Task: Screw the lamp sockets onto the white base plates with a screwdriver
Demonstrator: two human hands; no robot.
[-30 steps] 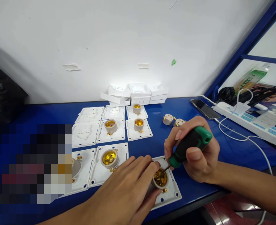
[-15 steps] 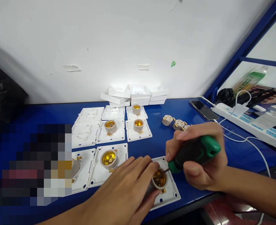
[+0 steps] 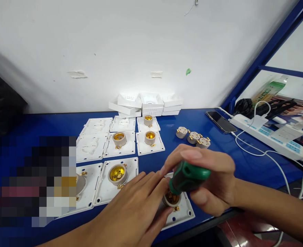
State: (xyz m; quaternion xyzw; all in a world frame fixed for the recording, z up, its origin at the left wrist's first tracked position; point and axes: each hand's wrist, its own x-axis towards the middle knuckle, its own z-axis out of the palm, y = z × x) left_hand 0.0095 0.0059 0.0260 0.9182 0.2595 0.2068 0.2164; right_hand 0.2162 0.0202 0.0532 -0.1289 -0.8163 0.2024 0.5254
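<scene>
- The right hand (image 3: 213,181) is closed around a screwdriver with a thick green and black plastic handle (image 3: 189,176); the handle lies across the fingers and the thumb presses from below, a hold that seems made for turning
- The tip of the screwdriver points down into a small round beige lamp socket with a brass inside (image 3: 171,199); the tip itself is hidden by the handle
- The left hand (image 3: 136,209) clasps this lamp socket from the side, fingers above and thumb below, probably so that it does not turn
- The lamp socket sits on a white square plastic plate (image 3: 183,214), which lies at the near edge of the blue table (image 3: 51,123)
- More white plates, some with sockets (image 3: 118,173), lie in rows just beside the left hand
- Three loose beige sockets (image 3: 192,137) lie further back, near a dark phone (image 3: 219,120) and a white power strip (image 3: 269,135)
</scene>
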